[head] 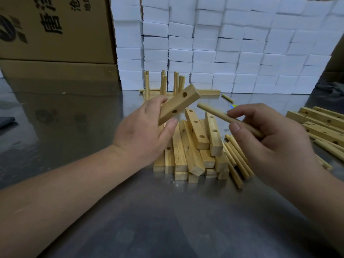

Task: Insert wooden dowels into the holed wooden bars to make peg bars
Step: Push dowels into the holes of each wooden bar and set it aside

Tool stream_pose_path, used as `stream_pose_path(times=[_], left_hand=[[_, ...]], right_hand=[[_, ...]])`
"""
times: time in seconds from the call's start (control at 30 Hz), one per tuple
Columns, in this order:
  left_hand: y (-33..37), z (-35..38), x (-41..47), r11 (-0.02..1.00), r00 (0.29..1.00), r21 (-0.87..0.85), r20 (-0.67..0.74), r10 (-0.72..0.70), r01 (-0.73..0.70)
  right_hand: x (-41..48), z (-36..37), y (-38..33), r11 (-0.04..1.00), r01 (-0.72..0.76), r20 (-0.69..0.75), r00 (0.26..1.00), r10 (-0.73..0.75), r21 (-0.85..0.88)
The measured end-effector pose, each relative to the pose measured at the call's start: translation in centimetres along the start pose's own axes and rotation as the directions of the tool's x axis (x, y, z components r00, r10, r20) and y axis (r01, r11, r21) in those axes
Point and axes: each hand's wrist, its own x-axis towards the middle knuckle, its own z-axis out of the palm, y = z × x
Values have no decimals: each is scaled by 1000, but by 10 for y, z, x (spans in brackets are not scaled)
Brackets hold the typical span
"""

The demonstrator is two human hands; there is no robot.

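Our left hand grips a holed bar by its near end, raised above the pile of bars mid-table, with two holes facing us. Our right hand pinches a dowel between thumb and fingertips, its tip just right of the bar and apart from it. We should square the tip to one hole, then push straight while the left hand braces.

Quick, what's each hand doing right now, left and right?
Left hand: grips a holed wooden bar, raised above the pile.
Right hand: pinches a wooden dowel, its tip short of the bar.
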Motion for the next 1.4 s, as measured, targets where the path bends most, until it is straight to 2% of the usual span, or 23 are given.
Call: stream_pose_path(times=[0.07,0.23,0.47,0.63,0.73,0.83,0.9,0.97,1.13,1.3,1.4], left_hand=[[0,-2,1,998,998,-38,30,57,-56],[1,-1,1,997,997,-64,60,53,-49],[-3,0,-2,990,996,-120,61,-63,70],[4,-3,-3,985,995,-171,98,22,-5],[5,-7,1,967,989,-256,145,33,5],[6,-9,8,898,970,-429,241,8,99],[10,-10,11,781,943,-579,331,-35,232],[13,-11,13,677,909,-656,415,-47,334],[18,-17,15,583,889,-720,459,-5,375],[19,-16,17,418,881,-799,473,-6,432],[18,-14,17,391,885,-814,466,0,429]], right_hand=[[0,0,1,1000,2,21,1000,-2,3],[-2,3,5,1000,-6,56,998,5,28],[-2,7,8,1000,-24,36,999,23,19],[-2,8,6,1000,18,47,999,-17,-16],[-1,6,7,1000,21,18,1000,-21,5],[-1,5,7,999,45,4,999,-45,-3],[0,5,7,999,52,-3,999,-52,-11],[0,4,7,999,37,-11,999,-37,6],[-1,2,5,999,28,-22,999,-27,26],[-1,2,4,998,46,-4,999,-46,34],[-1,2,4,999,50,-12,999,-50,15]])
